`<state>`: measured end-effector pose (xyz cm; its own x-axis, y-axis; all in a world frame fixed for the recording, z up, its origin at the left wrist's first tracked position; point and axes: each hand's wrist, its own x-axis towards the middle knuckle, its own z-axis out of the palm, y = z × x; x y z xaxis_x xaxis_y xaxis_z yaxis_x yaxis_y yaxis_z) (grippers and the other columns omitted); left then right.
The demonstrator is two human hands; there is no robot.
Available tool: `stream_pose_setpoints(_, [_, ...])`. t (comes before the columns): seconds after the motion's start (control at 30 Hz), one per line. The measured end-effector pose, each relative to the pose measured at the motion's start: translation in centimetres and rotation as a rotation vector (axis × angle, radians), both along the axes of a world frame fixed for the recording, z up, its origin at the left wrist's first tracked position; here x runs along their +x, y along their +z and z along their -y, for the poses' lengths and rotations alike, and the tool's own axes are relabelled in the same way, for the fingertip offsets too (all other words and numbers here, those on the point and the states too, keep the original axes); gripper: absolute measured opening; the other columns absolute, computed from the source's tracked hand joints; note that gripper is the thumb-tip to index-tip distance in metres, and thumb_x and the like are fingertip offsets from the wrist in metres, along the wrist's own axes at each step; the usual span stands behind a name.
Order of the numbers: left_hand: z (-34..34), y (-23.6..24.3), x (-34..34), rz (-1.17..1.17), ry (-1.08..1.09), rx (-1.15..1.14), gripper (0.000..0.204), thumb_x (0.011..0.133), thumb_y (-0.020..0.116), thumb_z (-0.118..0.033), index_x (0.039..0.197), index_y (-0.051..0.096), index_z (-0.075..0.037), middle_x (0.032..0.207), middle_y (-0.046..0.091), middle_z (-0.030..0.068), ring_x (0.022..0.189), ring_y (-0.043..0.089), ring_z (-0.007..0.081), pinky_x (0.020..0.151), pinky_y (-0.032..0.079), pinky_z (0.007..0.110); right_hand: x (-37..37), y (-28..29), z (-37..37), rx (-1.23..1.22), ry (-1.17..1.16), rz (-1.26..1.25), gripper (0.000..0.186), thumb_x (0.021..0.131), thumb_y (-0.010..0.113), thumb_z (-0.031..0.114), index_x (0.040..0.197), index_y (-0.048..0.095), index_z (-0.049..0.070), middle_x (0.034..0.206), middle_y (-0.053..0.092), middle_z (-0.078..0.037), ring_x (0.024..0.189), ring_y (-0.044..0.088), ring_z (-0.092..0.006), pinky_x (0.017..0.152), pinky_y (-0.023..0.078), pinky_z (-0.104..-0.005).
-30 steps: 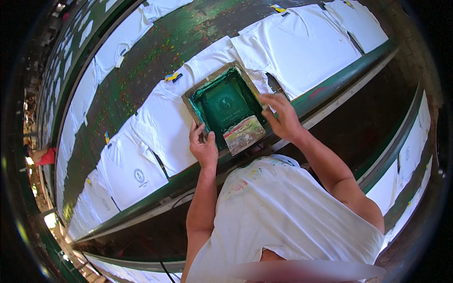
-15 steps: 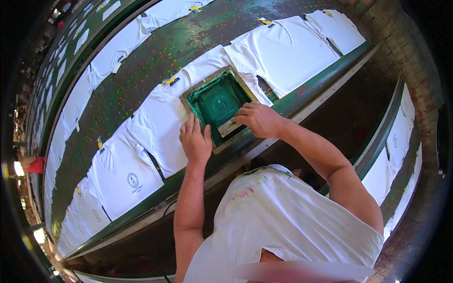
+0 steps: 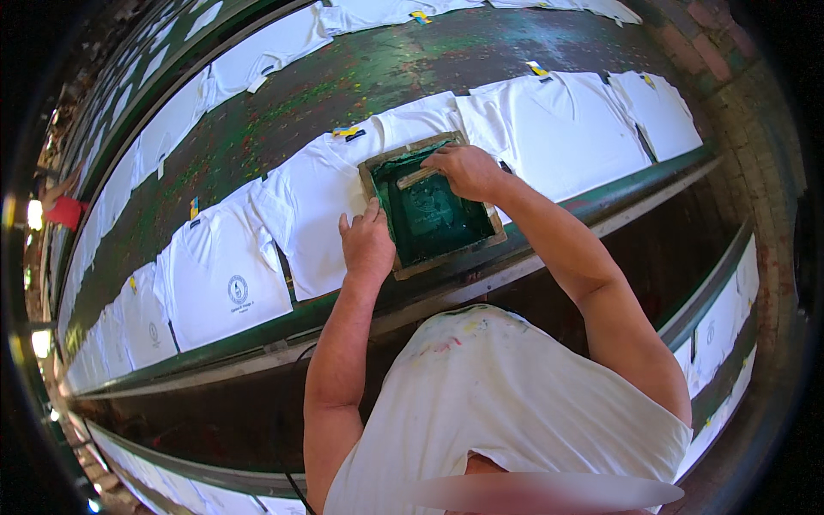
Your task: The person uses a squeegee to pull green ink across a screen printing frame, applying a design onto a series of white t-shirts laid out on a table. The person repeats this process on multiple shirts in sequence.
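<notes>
A wooden screen printing frame (image 3: pixel 451 257) with a green, ink-smeared mesh lies on a white T-shirt (image 3: pixel 324 190). My left hand (image 3: pixel 369 243) holds the frame's left side, its fingers bent at the edge. Inside the far part of the frame, my right hand (image 3: pixel 468 172) grips a pale squeegee (image 3: pixel 417 178), closed around its right end. A round design shows faintly through the mesh on the near side of the squeegee. To the left, another white T-shirt (image 3: pixel 227 257) bears a dark round print low on its front.
More white shirts (image 3: pixel 558 120) line the long dark table (image 3: pixel 403 64), which is speckled with coloured ink. A green rail (image 3: pixel 631 180) runs along its near edge. Another shirt-covered table (image 3: pixel 699 300) stands at right. A person in red (image 3: pixel 64 210) is at far left.
My right hand has carried the squeegee from the near side of the frame to its far side. My left hand stays at the frame's left edge. The whole view has shifted.
</notes>
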<state>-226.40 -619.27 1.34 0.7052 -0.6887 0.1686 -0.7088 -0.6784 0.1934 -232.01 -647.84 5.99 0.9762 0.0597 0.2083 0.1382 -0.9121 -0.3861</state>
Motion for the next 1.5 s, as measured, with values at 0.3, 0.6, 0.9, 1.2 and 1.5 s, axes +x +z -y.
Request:
stream_pose_setpoints(0.3, [1.7, 1.3, -0.9, -0.026, 0.101, 0.057, 0.038, 0.093, 0.065, 0.0, 0.128, 0.08, 0.0, 0.153, 0.071, 0.0114, 0.122, 0.072, 0.0319, 0.128, 0.036, 0.062, -3.3, -1.5, 0.2, -0.059, 0.262, 0.08, 0.039, 0.087, 0.071, 0.007, 0.125, 0.078, 0.009, 0.112, 0.076, -0.016, 0.107, 0.074, -0.0391, 0.096, 0.058, -0.0498])
stream_pose_setpoints(0.6, [3.5, 1.9, -2.3, -0.011, 0.213, 0.181, 0.04, 0.092, 0.065, 0.003, 0.13, 0.079, 0.002, 0.154, 0.07, 0.0127, 0.126, 0.072, 0.0329, 0.127, 0.039, 0.063, -7.3, -1.1, 1.4, 0.085, 0.555, 0.035, 0.024, 0.086, 0.072, 0.014, 0.109, 0.075, 0.006, 0.1, 0.074, -0.014, 0.098, 0.074, -0.0342, 0.09, 0.058, -0.0488])
stream_pose_setpoints(0.9, [3.5, 2.1, -2.5, -0.049, 0.23, 0.158, 0.043, 0.092, 0.064, 0.004, 0.132, 0.079, 0.001, 0.156, 0.069, 0.0119, 0.126, 0.072, 0.0332, 0.126, 0.04, 0.063, 2.6, -2.2, 4.0, 0.101, 0.263, 0.158, 0.038, 0.086, 0.07, 0.005, 0.123, 0.078, 0.008, 0.114, 0.077, -0.021, 0.109, 0.074, -0.0413, 0.097, 0.059, -0.0536])
stream_pose_setpoints(1.2, [2.5, 1.2, -2.2, -0.066, 0.202, 0.042, 0.04, 0.097, 0.061, 0.001, 0.133, 0.078, 0.001, 0.158, 0.068, 0.0108, 0.125, 0.072, 0.034, 0.126, 0.04, 0.063, -8.5, -0.1, -1.0, 0.049, 0.417, 0.044, 0.042, 0.085, 0.071, 0.007, 0.127, 0.076, 0.007, 0.111, 0.076, -0.017, 0.107, 0.074, -0.0389, 0.095, 0.058, -0.0495])
stream_pose_setpoints(1.5, [2.0, 1.6, -1.6, -0.113, 0.17, 0.107, 0.039, 0.099, 0.062, -0.002, 0.134, 0.079, -0.002, 0.16, 0.066, 0.0115, 0.129, 0.07, 0.0315, 0.128, 0.037, 0.064, 0.7, -0.2, 3.0, -0.016, 0.275, -0.123, 0.049, 0.084, 0.071, 0.002, 0.132, 0.078, 0.01, 0.122, 0.08, -0.023, 0.115, 0.077, -0.0415, 0.1, 0.062, -0.0556])
